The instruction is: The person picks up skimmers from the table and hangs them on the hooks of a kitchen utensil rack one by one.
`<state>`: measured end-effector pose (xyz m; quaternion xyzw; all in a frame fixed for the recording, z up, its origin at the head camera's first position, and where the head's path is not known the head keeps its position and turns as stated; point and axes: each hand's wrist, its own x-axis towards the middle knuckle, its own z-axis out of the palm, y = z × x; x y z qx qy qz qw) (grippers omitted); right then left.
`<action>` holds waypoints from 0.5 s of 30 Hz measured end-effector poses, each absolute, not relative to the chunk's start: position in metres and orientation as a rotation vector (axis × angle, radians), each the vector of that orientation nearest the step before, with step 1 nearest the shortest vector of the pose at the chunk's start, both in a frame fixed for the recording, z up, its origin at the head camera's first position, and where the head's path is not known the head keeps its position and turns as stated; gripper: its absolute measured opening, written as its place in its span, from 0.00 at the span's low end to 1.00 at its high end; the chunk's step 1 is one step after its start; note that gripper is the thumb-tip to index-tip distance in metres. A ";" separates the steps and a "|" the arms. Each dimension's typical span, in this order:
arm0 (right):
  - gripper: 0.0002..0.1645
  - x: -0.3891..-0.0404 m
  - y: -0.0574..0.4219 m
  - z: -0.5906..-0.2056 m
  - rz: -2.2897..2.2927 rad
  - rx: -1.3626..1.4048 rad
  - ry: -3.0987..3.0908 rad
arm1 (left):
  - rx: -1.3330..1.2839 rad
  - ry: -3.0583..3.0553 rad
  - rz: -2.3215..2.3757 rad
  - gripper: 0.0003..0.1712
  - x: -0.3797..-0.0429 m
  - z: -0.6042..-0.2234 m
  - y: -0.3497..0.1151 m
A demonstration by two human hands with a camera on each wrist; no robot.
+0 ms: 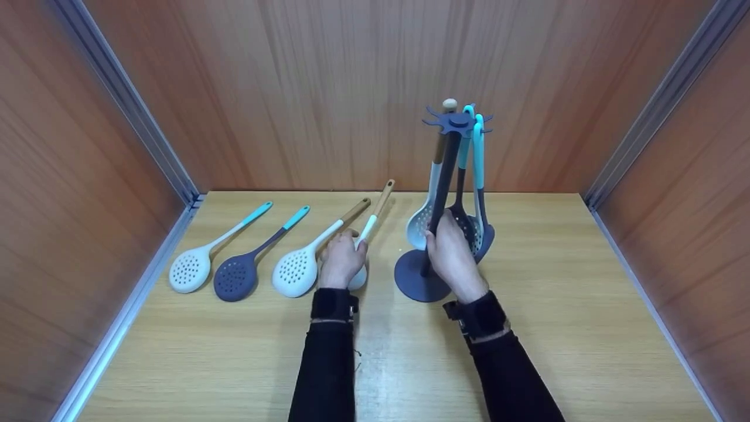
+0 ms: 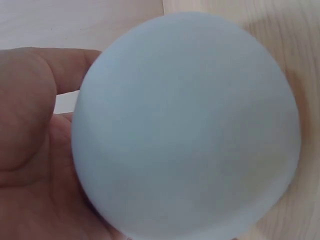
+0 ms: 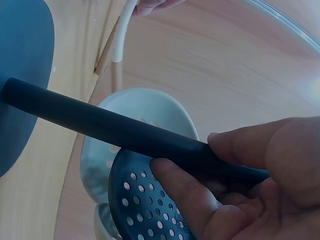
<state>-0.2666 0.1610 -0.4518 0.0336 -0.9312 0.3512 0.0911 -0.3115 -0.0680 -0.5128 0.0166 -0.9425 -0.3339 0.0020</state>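
In the head view my left hand [image 1: 343,261] grips the neck of a white ladle [image 1: 384,196] with a wooden handle, its handle pointing away from me. The ladle's round bowl [image 2: 185,125] fills most of the left wrist view, with thumb and palm beside it. My right hand [image 1: 452,249] holds the dark pole [image 3: 100,120] of a utensil stand [image 1: 422,287], thumb and fingers around it. On the stand's hooked top hang several utensils, among them a white slotted spoon [image 1: 418,225] with a wooden handle and a dark perforated skimmer [image 3: 150,205].
To the left on the wooden table [image 1: 234,363] lie a white skimmer [image 1: 190,271] and a dark skimmer [image 1: 236,277], both turquoise-handled, and a white skimmer [image 1: 296,272] with a wooden handle. Wood-grain panels [image 1: 328,94] enclose the back and sides.
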 end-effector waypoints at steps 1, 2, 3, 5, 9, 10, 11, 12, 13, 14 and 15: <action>0.23 -0.267 0.161 -0.452 1.043 0.100 -2.770 | 0.050 -2.940 -1.066 0.25 -0.312 -0.513 -0.068; 0.22 -0.267 0.161 -0.452 1.042 0.101 -2.770 | 0.043 -2.922 -1.072 0.24 -0.312 -0.513 -0.068; 0.22 -0.267 0.161 -0.452 1.041 0.101 -2.772 | 0.041 -2.902 -1.079 0.24 -0.312 -0.513 -0.068; 0.22 -0.267 0.161 -0.453 1.036 0.100 -2.776 | 0.041 -2.868 -1.089 0.22 -0.312 -0.513 -0.068; 0.25 -0.267 0.161 -0.453 1.027 0.102 -2.769 | 0.047 -2.830 -1.096 0.21 -0.313 -0.512 -0.067; 0.26 -0.266 0.161 -0.453 1.021 0.108 -2.762 | 0.046 -2.823 -1.098 0.20 -0.313 -0.512 -0.066; 0.26 -0.266 0.161 -0.454 1.019 0.111 -2.754 | 0.046 -2.817 -1.098 0.20 -0.313 -0.512 -0.066; 0.26 -0.266 0.161 -0.454 1.016 0.114 -2.747 | 0.041 -2.810 -1.100 0.20 -0.314 -0.512 -0.066; 0.26 -0.266 0.161 -0.455 1.012 0.115 -2.742 | 0.037 -2.802 -1.101 0.19 -0.314 -0.511 -0.065; 0.27 -0.266 0.161 -0.455 1.010 0.116 -2.738 | 0.034 -2.797 -1.102 0.19 -0.314 -0.511 -0.065; 0.27 -0.265 0.161 -0.454 1.010 0.118 -2.735 | 0.030 -2.791 -1.102 0.18 -0.314 -0.511 -0.065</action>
